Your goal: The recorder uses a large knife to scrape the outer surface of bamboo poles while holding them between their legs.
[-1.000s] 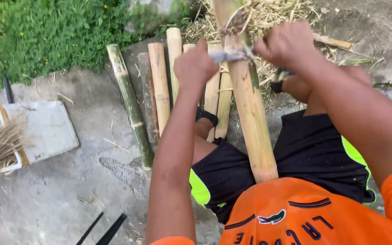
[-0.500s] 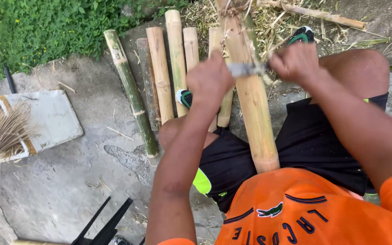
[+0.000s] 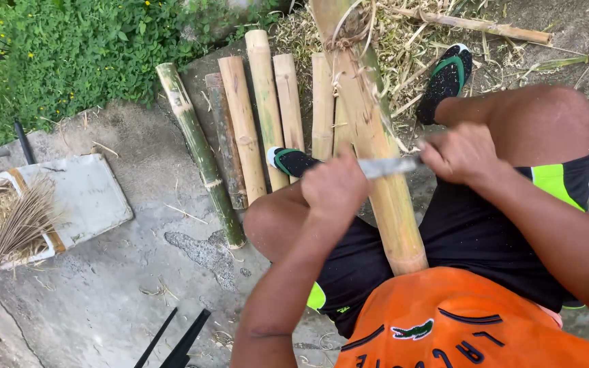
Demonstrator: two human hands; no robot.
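Note:
A thick bamboo pole (image 3: 376, 163) leans between my knees, its lower end against my orange shirt. A metal blade (image 3: 388, 166) lies across the pole about halfway down. My left hand (image 3: 335, 187) grips the blade's left end and my right hand (image 3: 459, 153) grips its right end. Curled shavings (image 3: 346, 34) hang from the pole near the top. My feet wear dark sandals with green trim (image 3: 447, 76).
Several cut bamboo lengths (image 3: 253, 116) lie side by side on the concrete to the left of the pole. A white board with a bundle of thin fibres (image 3: 18, 225) lies at the left. Green plants (image 3: 69, 48) grow at the back left. Dark tool tips (image 3: 178, 344) show at the bottom.
Both hands with the blade have come down the pole towards my body. More of the pole's upper part and the shavings on it are now in view.

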